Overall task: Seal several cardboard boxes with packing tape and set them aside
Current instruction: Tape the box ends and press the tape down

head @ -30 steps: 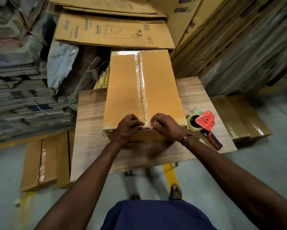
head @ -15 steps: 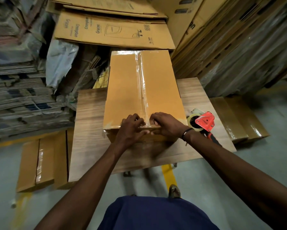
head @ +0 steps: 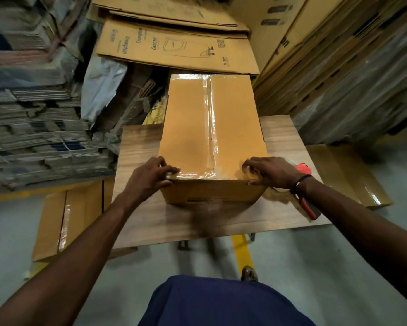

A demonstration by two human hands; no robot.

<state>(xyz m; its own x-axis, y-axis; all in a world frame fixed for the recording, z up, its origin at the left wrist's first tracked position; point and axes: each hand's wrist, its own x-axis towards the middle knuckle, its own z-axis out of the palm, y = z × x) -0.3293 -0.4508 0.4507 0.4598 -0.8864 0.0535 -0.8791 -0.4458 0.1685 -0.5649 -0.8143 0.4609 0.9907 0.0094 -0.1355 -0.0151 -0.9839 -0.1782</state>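
Observation:
A brown cardboard box (head: 188, 128) lies lengthwise on the small wooden table (head: 136, 151), with clear tape along its centre seam and across both short edges. My left hand (head: 150, 178) clasps the box's near left corner, fingers on top and thumb on the front face. At the near right corner my right hand (head: 272, 171) grips the same way. A red tape dispenser (head: 309, 205) rests on the table behind my right wrist, mostly hidden by it.
Taped boxes lie on the floor left (head: 80, 215) and right (head: 353, 177) of the table. Flattened printed cartons (head: 174, 48) are stacked beyond the box. Bundled cardboard (head: 33, 128) fills the left, leaning sheets (head: 339, 67) the right. A yellow floor line (head: 241, 250) runs under the table.
Both hands have slid apart from the centre seam along the near top edge to the box's two near corners. The box has come a little closer to me.

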